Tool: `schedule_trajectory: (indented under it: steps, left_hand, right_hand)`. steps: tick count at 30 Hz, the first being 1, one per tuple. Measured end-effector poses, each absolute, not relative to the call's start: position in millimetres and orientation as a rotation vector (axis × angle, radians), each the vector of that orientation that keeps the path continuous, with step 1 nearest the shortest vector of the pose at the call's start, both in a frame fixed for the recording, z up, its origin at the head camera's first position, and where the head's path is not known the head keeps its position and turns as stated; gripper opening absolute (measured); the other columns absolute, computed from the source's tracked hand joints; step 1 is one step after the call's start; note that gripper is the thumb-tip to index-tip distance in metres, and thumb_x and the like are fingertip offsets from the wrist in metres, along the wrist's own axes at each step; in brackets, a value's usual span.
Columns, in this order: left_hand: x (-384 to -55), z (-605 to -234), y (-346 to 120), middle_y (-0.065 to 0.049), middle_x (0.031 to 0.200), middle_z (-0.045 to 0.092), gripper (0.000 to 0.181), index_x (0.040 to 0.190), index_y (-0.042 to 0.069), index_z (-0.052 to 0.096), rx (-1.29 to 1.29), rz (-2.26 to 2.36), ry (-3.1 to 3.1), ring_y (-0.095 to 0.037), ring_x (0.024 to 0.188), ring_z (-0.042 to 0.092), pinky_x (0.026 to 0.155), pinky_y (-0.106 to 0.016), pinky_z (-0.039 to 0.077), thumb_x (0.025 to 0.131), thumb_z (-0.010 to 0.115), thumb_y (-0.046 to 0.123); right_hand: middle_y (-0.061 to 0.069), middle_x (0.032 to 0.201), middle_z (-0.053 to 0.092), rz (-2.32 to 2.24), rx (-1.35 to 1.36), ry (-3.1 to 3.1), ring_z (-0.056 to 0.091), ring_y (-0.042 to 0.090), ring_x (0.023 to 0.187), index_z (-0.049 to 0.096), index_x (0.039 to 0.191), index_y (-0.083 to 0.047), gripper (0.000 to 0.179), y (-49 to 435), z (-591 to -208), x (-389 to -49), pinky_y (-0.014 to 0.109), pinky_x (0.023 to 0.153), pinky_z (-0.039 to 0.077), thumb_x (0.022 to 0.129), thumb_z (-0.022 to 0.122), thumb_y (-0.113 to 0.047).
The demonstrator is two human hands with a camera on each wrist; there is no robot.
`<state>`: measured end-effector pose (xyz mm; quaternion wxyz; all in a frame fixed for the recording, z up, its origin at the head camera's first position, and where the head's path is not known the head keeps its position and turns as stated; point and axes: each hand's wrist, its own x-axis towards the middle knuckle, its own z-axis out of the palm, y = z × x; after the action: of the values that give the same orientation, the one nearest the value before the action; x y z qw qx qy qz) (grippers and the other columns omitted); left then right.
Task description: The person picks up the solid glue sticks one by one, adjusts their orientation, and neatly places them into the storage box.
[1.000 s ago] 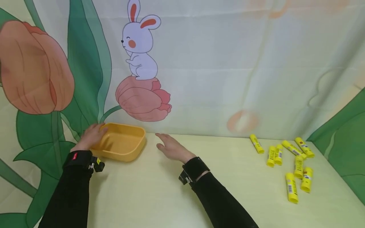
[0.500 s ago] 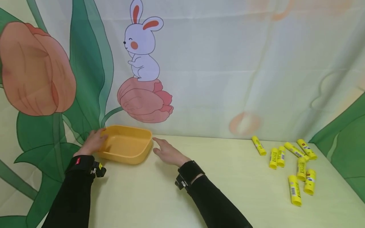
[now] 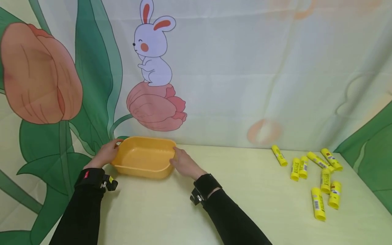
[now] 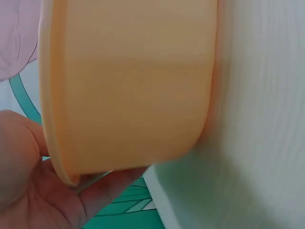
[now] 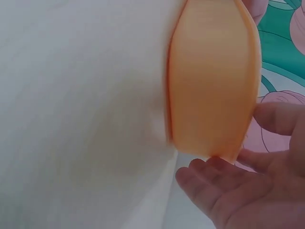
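Observation:
A shallow yellow-orange plastic basin (image 3: 144,173) with rounded corners sits near the back of the table at left of centre, with nothing inside. At its left end my left hand (image 3: 106,152) grips the rim. In the left wrist view its thumb lies on one side of the rim and its fingers (image 4: 112,186) on the outer side. My right hand (image 3: 186,164) is at the opposite end. In the right wrist view its nearly straight fingers (image 5: 202,183) meet the end wall, and the thumb tip is right at the rim.
Several yellow glue sticks (image 3: 318,204) lie scattered on the pale table (image 3: 245,194) at the right. A fabric backdrop (image 3: 220,81) printed with tulips and a rabbit rises along the table's back edge. A green printed cloth (image 3: 370,160) hangs at the right.
The basin has slid to the right along the table with my left hand gripping its left end. My right hand, earlier apart from it, now meets its right end. The glue sticks have stayed put.

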<state>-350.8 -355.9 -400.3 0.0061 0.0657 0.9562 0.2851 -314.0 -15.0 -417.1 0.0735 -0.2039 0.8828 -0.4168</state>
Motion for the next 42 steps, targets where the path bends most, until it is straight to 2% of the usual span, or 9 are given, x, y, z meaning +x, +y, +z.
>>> schedule_trajectory:
  steps: [5, 10, 15, 22, 30, 36, 42]
  left_hand:
    - [-349, -401, -356, -0.039, 0.137, 0.046, 0.048, 0.158, -0.005, 0.028, 0.150, 1.129, 2.839, -0.031, 0.090, 0.059, 0.065, -0.034, 0.053, 0.111, 0.028, 0.007]
    - [-348, -396, -339, -0.037, 0.140, 0.045, 0.050, 0.160, -0.001, 0.027, 0.151, 1.252, 2.746, -0.030, 0.095, 0.059, 0.070, -0.033, 0.056, 0.111, 0.031, 0.007]
    - [-347, -395, -316, -0.035, 0.143, 0.045, 0.051, 0.161, -0.001, 0.026, 0.199, 1.317, 2.665, -0.032, 0.102, 0.061, 0.077, -0.035, 0.059, 0.112, 0.032, 0.009]
    - [-347, -400, -282, -0.032, 0.146, 0.046, 0.053, 0.163, 0.002, 0.024, 0.249, 1.376, 2.621, -0.038, 0.112, 0.060, 0.084, -0.041, 0.061, 0.112, 0.033, 0.013]
    - [-341, -405, -222, -0.028, 0.133, 0.056, 0.054, 0.162, 0.006, 0.029, 0.237, 1.431, 2.617, -0.037, 0.109, 0.063, 0.082, -0.043, 0.062, 0.109, 0.037, 0.013]
    - [-330, -408, -177, -0.025, 0.128, 0.059, 0.053, 0.161, 0.010, 0.034, 0.221, 1.503, 2.601, -0.035, 0.103, 0.065, 0.077, -0.040, 0.063, 0.109, 0.040, 0.013]
    - [-313, -416, -141, -0.023, 0.125, 0.060, 0.052, 0.160, 0.012, 0.038, 0.240, 1.553, 2.568, -0.031, 0.098, 0.068, 0.072, -0.037, 0.063, 0.109, 0.045, 0.012]
  right_hand:
    - [0.022, 0.163, 0.035, -1.434, -0.543, 2.579, 0.041, 0.034, 0.147, 0.027, 0.161, 0.002, 0.061, -10, -422, -317, 0.047, 0.121, 0.032, 0.108, 0.049, -0.018]
    - [0.020, 0.163, 0.037, -1.531, -0.452, 2.560, 0.051, 0.031, 0.136, 0.028, 0.161, 0.001, 0.062, 5, -420, -321, 0.047, 0.116, 0.039, 0.104, 0.049, -0.011]
    - [0.021, 0.162, 0.039, -1.518, -0.400, 2.596, 0.050, 0.031, 0.129, 0.033, 0.160, 0.000, 0.062, 32, -411, -322, 0.048, 0.112, 0.041, 0.101, 0.051, -0.008]
    - [0.023, 0.162, 0.038, -1.518, -0.407, 2.612, 0.047, 0.036, 0.142, 0.033, 0.159, 0.002, 0.063, 77, -399, -314, 0.052, 0.117, 0.037, 0.100, 0.051, -0.008]
    - [0.024, 0.163, 0.035, -1.518, -0.408, 2.639, 0.033, 0.038, 0.151, 0.033, 0.159, 0.003, 0.062, 140, -389, -301, 0.056, 0.119, 0.033, 0.100, 0.050, -0.007]
    - [0.025, 0.165, 0.032, -1.529, -0.435, 2.590, 0.037, 0.040, 0.148, 0.031, 0.160, 0.005, 0.063, 191, -389, -282, 0.057, 0.113, 0.041, 0.102, 0.051, -0.009]
    - [0.025, 0.162, 0.037, -1.533, -0.430, 2.594, 0.045, 0.040, 0.142, 0.034, 0.158, 0.005, 0.062, 231, -387, -262, 0.057, 0.112, 0.042, 0.102, 0.054, -0.012]
